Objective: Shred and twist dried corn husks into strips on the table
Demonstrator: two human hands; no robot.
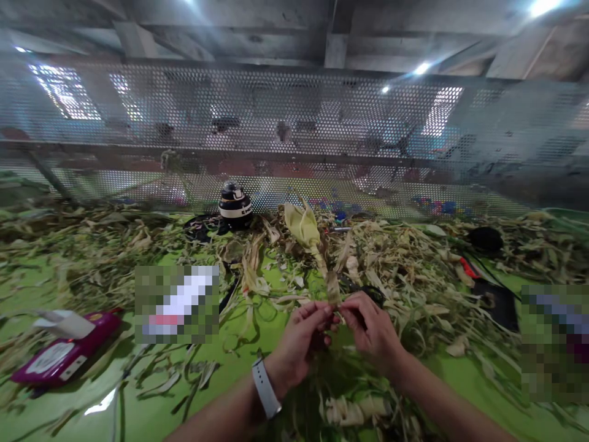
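Note:
My left hand (pixel 301 337), with a white watch strap on the wrist, and my right hand (pixel 370 328) meet in the middle of a green table (pixel 138 411). Both pinch the lower stem end of a pale yellow-green corn husk piece (pixel 306 230) that stands up and away from me. The fingers of both hands are closed around its base. Dry husk strips (pixel 405 258) lie scattered all around the hands.
A magenta wet-wipe pack (pixel 64 353) lies at the left. A black and white round device (pixel 234 205) stands at the back by a perforated metal screen (pixel 294 123). Black scissors (pixel 375 294) lie just beyond my right hand. A dark flat object (pixel 499 304) rests at the right.

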